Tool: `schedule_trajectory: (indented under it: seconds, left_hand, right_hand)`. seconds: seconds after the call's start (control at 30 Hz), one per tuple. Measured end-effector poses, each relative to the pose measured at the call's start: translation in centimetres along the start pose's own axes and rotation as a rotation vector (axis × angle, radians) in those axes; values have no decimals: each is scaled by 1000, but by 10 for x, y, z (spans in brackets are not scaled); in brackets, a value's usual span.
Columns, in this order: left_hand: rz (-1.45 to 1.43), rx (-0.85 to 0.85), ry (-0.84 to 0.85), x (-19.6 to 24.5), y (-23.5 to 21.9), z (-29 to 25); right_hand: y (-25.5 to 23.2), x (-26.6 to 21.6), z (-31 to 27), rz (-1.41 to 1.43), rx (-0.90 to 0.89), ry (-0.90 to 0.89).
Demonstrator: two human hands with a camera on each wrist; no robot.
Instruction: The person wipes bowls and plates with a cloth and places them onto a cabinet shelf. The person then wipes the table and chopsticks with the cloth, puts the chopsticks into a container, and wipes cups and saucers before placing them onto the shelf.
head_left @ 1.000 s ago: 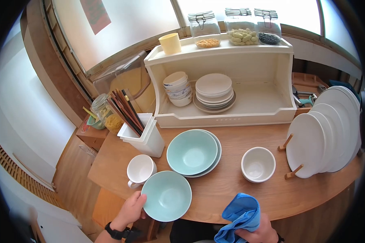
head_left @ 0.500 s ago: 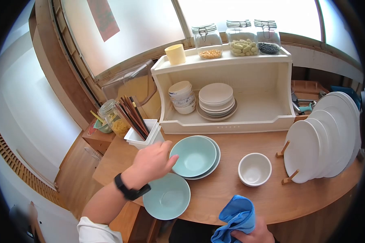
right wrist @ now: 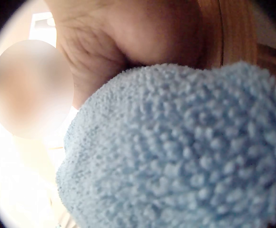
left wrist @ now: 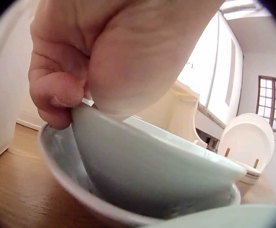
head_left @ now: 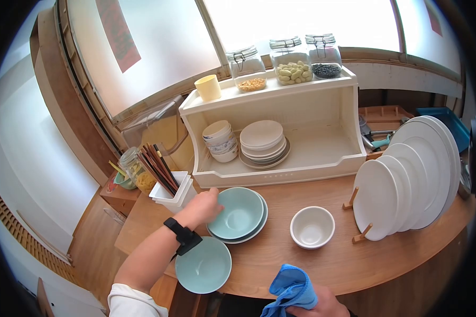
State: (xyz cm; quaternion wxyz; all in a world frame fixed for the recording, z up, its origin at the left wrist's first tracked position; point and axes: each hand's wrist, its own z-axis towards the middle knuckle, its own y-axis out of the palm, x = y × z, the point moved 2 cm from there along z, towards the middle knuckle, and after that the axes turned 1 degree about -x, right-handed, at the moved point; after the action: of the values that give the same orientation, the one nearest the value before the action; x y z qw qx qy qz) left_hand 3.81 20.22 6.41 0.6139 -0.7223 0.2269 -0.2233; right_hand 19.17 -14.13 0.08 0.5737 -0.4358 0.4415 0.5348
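Note:
My left hand (head_left: 202,207) pinches the left rim of the upper light-green bowl (head_left: 238,214), which rests in another dish (head_left: 260,228). In the left wrist view the fingers (left wrist: 62,90) of that hand curl over the rim of the bowl (left wrist: 147,166), tilted inside the lower one (left wrist: 104,209). Another light-green bowl (head_left: 203,267) lies at the table's front edge, below my left wrist. At the bottom, my right hand (head_left: 325,304) grips a bunched blue cloth (head_left: 293,288); the cloth (right wrist: 181,147) fills most of the right wrist view.
A white bowl (head_left: 312,228) stands right of centre. White plates (head_left: 375,201) lean in a wooden rack at the right. Behind is a cream shelf (head_left: 322,137) with stacked dishes, jars and a yellow cup (head_left: 208,88) on top. A white holder (head_left: 174,193) with chopsticks stands at the left.
My left hand has left the front bowl and moved up to the stacked bowl's rim, now pinching it. My right hand still grips the cloth. The head view has shifted.

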Motion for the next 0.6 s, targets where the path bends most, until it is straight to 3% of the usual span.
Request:
schedule_trajectory:
  seconds: [0.13,0.2,0.43,0.47,0.53,0.6]
  left_hand:
    - [-142,121,77,-2,-10,-4]
    - [-420,-34,-88,13,-33,-20]
    - [-557,96,-33,2,-39,-39]
    - [-653,165,30,4,-42,-49]
    - [-751,238,101,13,-50,-73]
    - [-835,311,250,25,-54,-107]
  right_hand:
    - [0,-2,0,6,8,-27]
    - [1,-2,1,-2,5,-28]
    - [4,1,0,50,57,39]
    - [7,8,-4,43,59,37]
    - [7,23,-12,-1,378,-140]
    - [9,24,-4,82,365,-169]
